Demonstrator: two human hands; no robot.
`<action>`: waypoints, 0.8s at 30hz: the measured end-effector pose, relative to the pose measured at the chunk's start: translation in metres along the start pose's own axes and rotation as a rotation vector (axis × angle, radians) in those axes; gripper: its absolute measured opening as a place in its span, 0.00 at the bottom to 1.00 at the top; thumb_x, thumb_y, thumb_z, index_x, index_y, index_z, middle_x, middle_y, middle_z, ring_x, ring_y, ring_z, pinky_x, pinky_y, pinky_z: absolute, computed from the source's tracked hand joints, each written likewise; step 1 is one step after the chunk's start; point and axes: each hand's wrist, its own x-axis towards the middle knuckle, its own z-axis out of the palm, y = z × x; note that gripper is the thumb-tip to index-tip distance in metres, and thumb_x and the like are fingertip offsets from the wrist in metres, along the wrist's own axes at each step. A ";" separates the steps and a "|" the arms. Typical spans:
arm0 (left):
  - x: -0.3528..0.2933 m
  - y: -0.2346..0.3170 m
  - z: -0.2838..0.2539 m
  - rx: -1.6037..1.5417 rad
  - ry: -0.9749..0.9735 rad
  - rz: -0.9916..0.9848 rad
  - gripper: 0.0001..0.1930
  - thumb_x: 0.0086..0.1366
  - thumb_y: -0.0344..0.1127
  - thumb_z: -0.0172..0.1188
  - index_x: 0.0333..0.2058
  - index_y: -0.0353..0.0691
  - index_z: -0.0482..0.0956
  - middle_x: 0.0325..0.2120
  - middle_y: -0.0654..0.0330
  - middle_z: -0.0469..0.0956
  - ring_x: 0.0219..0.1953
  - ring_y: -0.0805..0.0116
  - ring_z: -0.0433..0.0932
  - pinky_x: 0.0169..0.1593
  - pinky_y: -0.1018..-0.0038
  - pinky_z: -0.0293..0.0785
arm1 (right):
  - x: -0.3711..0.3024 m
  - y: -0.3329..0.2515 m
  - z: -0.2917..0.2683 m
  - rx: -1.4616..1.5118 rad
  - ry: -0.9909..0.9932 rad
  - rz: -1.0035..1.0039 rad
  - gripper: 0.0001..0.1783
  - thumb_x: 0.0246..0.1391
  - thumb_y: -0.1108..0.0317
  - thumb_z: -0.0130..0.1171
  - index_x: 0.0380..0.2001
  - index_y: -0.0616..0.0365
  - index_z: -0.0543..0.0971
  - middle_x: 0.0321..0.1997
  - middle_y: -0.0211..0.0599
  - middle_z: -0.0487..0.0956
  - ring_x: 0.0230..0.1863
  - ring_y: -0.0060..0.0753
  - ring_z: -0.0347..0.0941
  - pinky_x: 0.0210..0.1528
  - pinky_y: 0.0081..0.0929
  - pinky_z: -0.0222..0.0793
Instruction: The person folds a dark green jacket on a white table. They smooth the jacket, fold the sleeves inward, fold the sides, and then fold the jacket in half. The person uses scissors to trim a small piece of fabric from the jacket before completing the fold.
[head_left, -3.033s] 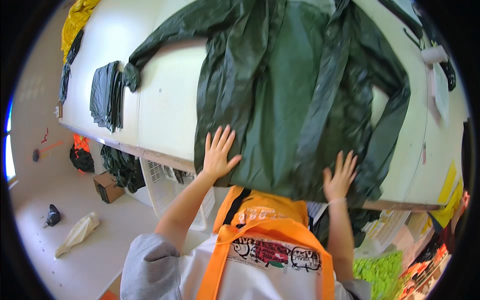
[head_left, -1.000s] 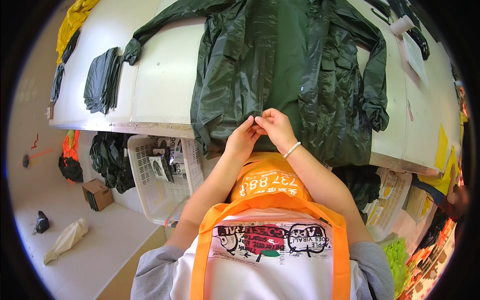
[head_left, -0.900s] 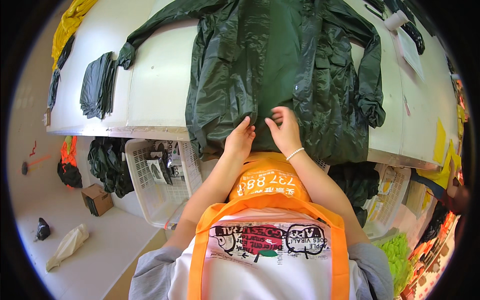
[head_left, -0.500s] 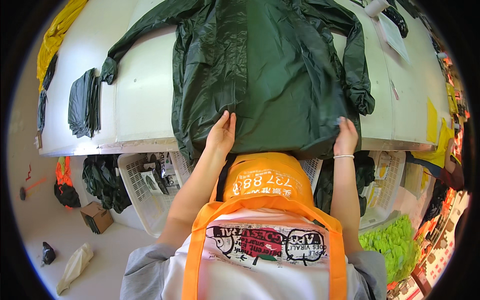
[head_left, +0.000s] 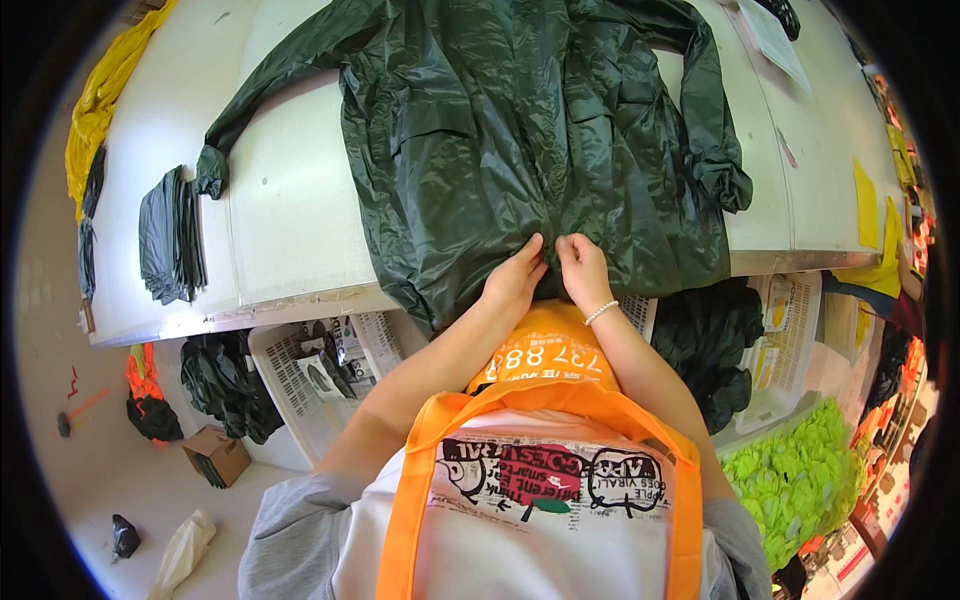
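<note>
A wide white table [head_left: 290, 200] with a smooth top stretches across my view, and its near edge runs just in front of the person. On it lies a dark green jacket of shiny, thin material [head_left: 430, 190], with both sleeves spread to the sides; its lower hem reaches over the near edge. Down on the right I see a loose heap of lime-green fabric [head_left: 795, 480]. Under the table on the left stands a white plastic basket with slotted walls [head_left: 270, 370]. A neat stack of folded dark green pieces [head_left: 170, 235] lies on the table, just beside the left cuff. The left hand [head_left: 515, 285] pinches one front edge of the jacket near the hem, thumb against fingers. The right hand [head_left: 583, 270], close beside it but apart, pinches the opposite front edge; what exactly sits between these fingertips, I cannot tell surely. A white beaded bracelet [head_left: 600, 313] circles the right wrist.
</note>
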 end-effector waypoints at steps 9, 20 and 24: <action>0.006 0.005 0.006 0.093 0.031 -0.083 0.21 0.63 0.39 0.58 0.51 0.37 0.67 0.53 0.58 0.66 0.59 0.64 0.59 0.63 0.67 0.53 | 0.008 -0.009 -0.002 -0.115 -0.079 -0.091 0.20 0.60 0.58 0.46 0.22 0.65 0.70 0.22 0.56 0.72 0.27 0.61 0.68 0.29 0.41 0.64; 0.020 -0.003 -0.001 -0.116 0.000 -0.048 0.06 0.63 0.34 0.58 0.36 0.40 0.73 0.35 0.63 0.72 0.41 0.69 0.68 0.49 0.73 0.68 | -0.011 -0.040 -0.018 -0.310 0.201 -0.348 0.12 0.49 0.62 0.60 0.25 0.58 0.71 0.23 0.38 0.71 0.28 0.43 0.69 0.31 0.37 0.65; 0.021 -0.007 -0.004 -0.140 -0.036 -0.035 0.07 0.63 0.34 0.58 0.36 0.39 0.72 0.34 0.62 0.71 0.40 0.69 0.68 0.48 0.73 0.68 | -0.031 -0.043 -0.013 -0.500 -0.016 -0.185 0.11 0.46 0.62 0.62 0.24 0.56 0.73 0.28 0.41 0.76 0.30 0.48 0.74 0.31 0.39 0.69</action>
